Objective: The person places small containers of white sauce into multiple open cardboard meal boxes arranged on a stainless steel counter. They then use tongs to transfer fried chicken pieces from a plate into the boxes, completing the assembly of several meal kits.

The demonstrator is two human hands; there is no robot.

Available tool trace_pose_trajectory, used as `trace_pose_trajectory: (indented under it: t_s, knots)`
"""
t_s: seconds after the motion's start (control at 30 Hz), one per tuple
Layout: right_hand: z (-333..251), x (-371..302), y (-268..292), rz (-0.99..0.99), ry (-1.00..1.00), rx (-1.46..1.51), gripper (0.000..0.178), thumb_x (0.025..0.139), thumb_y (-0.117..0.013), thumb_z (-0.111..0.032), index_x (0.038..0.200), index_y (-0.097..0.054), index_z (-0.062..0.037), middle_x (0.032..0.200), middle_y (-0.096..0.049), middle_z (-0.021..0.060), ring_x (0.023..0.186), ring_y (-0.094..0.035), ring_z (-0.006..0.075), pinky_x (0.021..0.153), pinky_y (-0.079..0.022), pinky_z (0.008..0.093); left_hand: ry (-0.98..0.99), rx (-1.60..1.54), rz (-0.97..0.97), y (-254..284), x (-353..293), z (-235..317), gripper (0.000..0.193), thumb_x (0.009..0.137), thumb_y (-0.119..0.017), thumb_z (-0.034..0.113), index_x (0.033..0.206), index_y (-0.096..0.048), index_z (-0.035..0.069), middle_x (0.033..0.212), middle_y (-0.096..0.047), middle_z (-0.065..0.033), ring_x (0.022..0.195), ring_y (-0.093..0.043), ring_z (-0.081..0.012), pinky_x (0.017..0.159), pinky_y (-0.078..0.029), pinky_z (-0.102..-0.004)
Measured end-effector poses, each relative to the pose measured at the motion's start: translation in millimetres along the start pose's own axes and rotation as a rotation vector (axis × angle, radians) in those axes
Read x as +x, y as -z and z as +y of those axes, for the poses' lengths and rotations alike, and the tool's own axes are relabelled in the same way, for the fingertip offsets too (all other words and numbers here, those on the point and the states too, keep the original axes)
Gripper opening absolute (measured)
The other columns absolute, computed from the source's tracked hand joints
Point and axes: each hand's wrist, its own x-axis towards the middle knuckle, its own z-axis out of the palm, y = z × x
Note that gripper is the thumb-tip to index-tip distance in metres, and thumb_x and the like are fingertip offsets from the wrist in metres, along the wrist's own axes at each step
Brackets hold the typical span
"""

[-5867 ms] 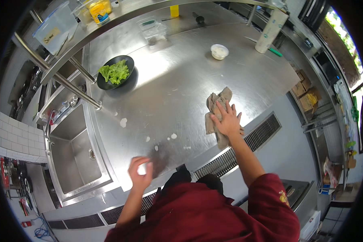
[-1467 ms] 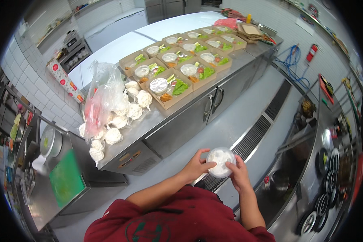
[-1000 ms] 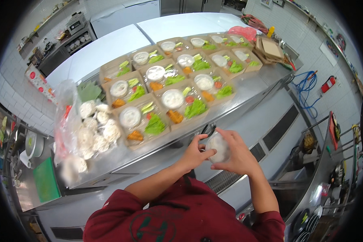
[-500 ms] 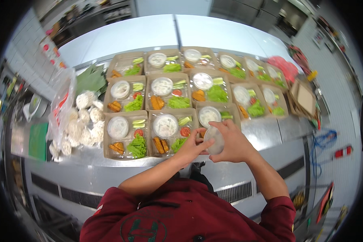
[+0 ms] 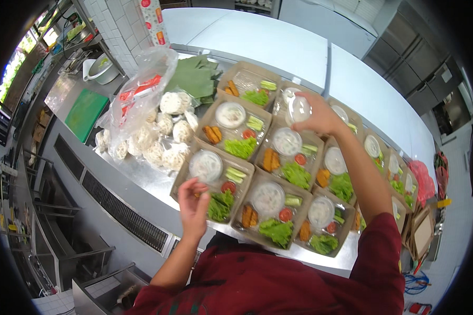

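Note:
My right hand (image 5: pixel 320 113) is closed on the rim of a round clear tub (image 5: pixel 299 110), reaching over the back row of brown card boxes. Beneath it, a similar tub partly shows in its box. Held low by the front left box (image 5: pixel 194 181), my left hand (image 5: pixel 193 202) has loosely bent fingers and nothing in them. That box holds a lidded tub (image 5: pixel 205 166), cucumber sticks (image 5: pixel 236 174), a tomato slice (image 5: pixel 228 187) and lettuce (image 5: pixel 220 205). The back left box (image 5: pixel 247 79) shows fried golden pieces (image 5: pixel 232 88), lettuce and cucumber, with a bare clear tray section.
Several filled boxes stand close together on the steel counter (image 5: pixel 152 189). Bagged white noodle-like bundles (image 5: pixel 153 152) and green leaves (image 5: pixel 194 79) lie left of them. Farther left is a green board (image 5: pixel 86 114). Flat card pieces (image 5: pixel 421 231) and pink plastic (image 5: pixel 421 178) are at right.
My view has turned left. The hands have parted: my right hand has carried the tub to the back row, and my left has let go of it and moved left.

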Motion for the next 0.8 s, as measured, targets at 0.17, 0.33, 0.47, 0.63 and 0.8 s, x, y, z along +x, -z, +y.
trace_pose_trajectory:
  t_s: [0.17, 0.33, 0.47, 0.63, 0.8]
  knots:
    - [9.5, 160.4, -48.7, -0.018, -0.062, 0.011, 0.111, 0.055, -0.09, -0.054, 0.15, -0.052, -0.012, 0.132, -0.055, 0.0313, 0.126, -0.058, 0.0451, 0.107, -0.05, 0.0474, -0.336, 0.217, 0.359, 103.3, 17.9, -12.2, 0.042, 0.097, -0.061, 0.001, 0.137, -0.047, 0.004, 0.114, -0.055, -0.0078, 0.103, -0.053, -0.0171, 0.092, -0.046, -0.0329]
    - [28.7, 277.9, -120.3, 0.014, -0.146, -0.04, 0.116, 0.054, -0.092, -0.059, 0.152, -0.05, -0.0141, 0.138, -0.053, 0.0303, 0.127, -0.059, 0.0449, 0.107, -0.052, 0.047, -0.256, 0.465, 0.5, 165.7, -4.2, -37.1, 0.042, 0.098, -0.06, 0.003, 0.137, -0.044, 0.004, 0.114, -0.052, -0.0081, 0.1, -0.051, -0.0173, 0.089, -0.045, -0.0319]
    - [33.6, 318.9, -160.3, -0.047, -0.149, -0.04, 0.118, 0.053, -0.092, -0.06, 0.153, -0.05, -0.0154, 0.142, -0.055, 0.0289, 0.131, -0.057, 0.044, 0.109, -0.05, 0.0484, -0.032, 0.569, 0.601, 220.2, -46.8, -64.4, 0.041, 0.099, -0.061, 0.002, 0.137, -0.047, 0.006, 0.118, -0.049, -0.0055, 0.107, -0.05, -0.0144, 0.088, -0.044, -0.0283]
    - [43.0, 328.8, -163.8, -0.094, 0.008, -0.077, 0.12, 0.05, -0.093, -0.06, 0.152, -0.052, -0.0101, 0.135, -0.061, 0.0308, 0.128, -0.06, 0.044, 0.111, -0.047, 0.0479, 0.231, 0.805, 0.695, 280.2, -88.4, -99.5, 0.04, 0.097, -0.064, 0.004, 0.135, -0.05, 0.004, 0.114, -0.053, -0.0077, 0.102, -0.052, -0.0174, 0.083, -0.046, -0.0321]
    - [24.4, 291.3, -139.9, 0.04, -0.129, -0.089, 0.118, 0.058, -0.089, -0.069, 0.154, -0.049, -0.0148, 0.148, -0.052, 0.0259, 0.136, -0.052, 0.0444, 0.112, -0.044, 0.0558, 0.392, 0.935, 0.621, 332.3, -112.1, -138.5, 0.042, 0.096, -0.068, 0.006, 0.134, -0.051, 0.003, 0.112, -0.053, -0.0091, 0.1, -0.053, -0.0197, 0.085, -0.046, -0.0335]
